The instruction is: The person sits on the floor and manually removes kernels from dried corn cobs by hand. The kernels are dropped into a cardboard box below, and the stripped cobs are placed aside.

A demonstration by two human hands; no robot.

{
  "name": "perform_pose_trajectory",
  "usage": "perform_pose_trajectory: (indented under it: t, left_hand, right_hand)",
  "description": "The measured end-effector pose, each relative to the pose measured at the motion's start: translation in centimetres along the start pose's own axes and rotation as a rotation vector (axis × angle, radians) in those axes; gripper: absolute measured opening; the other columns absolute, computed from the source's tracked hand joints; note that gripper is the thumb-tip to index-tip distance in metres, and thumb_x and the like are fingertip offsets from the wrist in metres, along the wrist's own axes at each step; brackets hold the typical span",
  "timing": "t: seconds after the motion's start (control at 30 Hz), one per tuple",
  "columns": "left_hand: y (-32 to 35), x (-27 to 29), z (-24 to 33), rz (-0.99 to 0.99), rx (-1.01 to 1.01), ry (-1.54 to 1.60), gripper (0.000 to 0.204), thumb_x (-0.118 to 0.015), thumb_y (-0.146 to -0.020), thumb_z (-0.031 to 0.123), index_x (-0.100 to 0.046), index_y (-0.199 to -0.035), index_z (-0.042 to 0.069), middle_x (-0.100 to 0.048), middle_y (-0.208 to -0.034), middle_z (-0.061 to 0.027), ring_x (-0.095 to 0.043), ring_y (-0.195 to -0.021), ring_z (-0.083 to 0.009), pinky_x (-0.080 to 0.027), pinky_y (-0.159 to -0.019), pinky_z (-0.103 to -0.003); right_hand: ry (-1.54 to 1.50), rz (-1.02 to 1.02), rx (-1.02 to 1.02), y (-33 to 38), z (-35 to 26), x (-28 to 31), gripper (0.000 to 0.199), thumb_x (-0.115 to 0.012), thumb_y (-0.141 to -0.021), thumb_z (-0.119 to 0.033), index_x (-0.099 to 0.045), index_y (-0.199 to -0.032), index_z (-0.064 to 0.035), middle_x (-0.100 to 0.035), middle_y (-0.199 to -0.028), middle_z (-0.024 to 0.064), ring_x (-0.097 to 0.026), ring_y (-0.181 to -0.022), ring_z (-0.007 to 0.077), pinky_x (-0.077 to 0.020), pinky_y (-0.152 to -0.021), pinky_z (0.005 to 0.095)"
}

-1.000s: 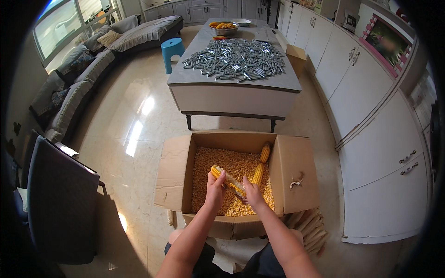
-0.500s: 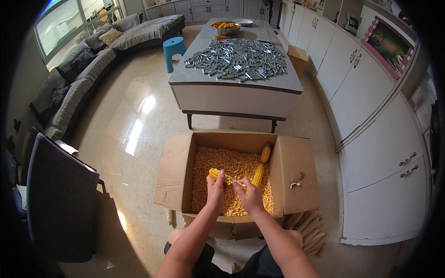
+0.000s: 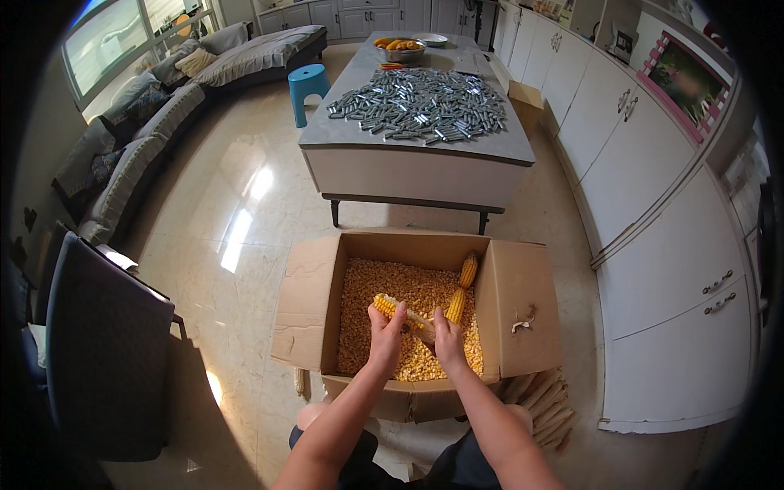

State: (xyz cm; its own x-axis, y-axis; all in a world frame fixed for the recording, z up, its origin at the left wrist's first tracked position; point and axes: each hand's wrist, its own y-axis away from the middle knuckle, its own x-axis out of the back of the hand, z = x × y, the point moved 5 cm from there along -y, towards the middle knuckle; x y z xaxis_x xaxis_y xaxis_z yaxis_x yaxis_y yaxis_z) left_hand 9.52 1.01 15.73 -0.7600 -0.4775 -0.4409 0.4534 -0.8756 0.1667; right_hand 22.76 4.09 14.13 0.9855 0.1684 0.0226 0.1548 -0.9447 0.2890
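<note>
Both my hands hold one corn cob (image 3: 390, 308) over an open cardboard box (image 3: 521, 318). My left hand (image 3: 386, 335) grips the cob near its yellow, kernel-covered end. My right hand (image 3: 447, 340) grips the stripped, pale end. Loose yellow corn kernels (image 3: 377, 282) fill the bottom of the box. Two whole cobs (image 3: 463, 286) lean against the box's right inner wall, just beyond my right hand.
A pile of bare pale cobs (image 3: 545, 400) lies on the floor right of the box. A grey table (image 3: 408, 155) covered with several small grey pieces stands beyond. White cabinets (image 3: 653, 229) line the right, a dark chair (image 3: 102, 351) stands left, a blue stool (image 3: 310, 86) and sofa (image 3: 139, 139) farther off.
My two hands have drawn closer together on the cob, and the right hand has slid up along it. The cob has turned slightly in my grip.
</note>
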Motion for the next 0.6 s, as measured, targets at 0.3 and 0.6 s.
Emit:
perform_pose_trajectory:
  t: [0.3,0.6]
  left_hand:
    - [-1.2,2.3,-0.2,0.150,0.166,0.260,0.019,-0.055,-0.086,0.018,-0.038,-0.089,0.011,-0.046,-0.081,0.0001,-0.046,-0.071,-0.0085,-0.039,-0.060,-0.024]
    - [-1.0,1.6,0.2,0.129,0.177,0.286,0.019,-0.054,-0.087,0.019,-0.038,-0.081,0.013,-0.045,-0.074,0.0018,-0.045,-0.064,-0.0073,-0.039,-0.054,-0.024]
  right_hand:
    - [-0.299,-0.354,-0.213,1.4,-2.5,-1.6,0.047,-0.035,-0.090,-0.049,-0.054,-0.101,-0.0069,-0.049,-0.062,0.0015,-0.041,-0.048,0.0044,-0.0329,-0.041,0.0189]
    - [0.327,-0.058,0.360,1.5,-3.1,-1.1,0.040,-0.043,-0.090,-0.040,-0.051,-0.092,-0.0005,-0.047,-0.058,0.0084,-0.048,-0.051,0.0163,-0.0362,-0.047,0.0319]
